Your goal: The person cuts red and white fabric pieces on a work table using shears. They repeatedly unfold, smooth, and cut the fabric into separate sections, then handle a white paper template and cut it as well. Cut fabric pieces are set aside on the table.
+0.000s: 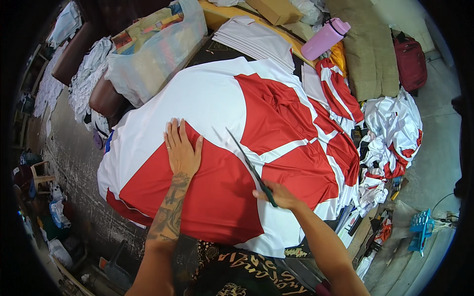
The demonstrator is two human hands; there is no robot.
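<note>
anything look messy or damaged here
Mainly the crumpled white-and-red cloth heaped at the right: it looks untidy compared with the neatly layered white fabric at the top. The red-and-white fabric under the left hand shows wrinkles but no clear damage.

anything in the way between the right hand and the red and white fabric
Apart from the scissors it holds, nothing visible stands between the right hand and the red and white fabric; the left hand lies off to the left.

Central fabric is blocked in red and white, the scissors handle dark green, the upper-right bottle pink.
</note>
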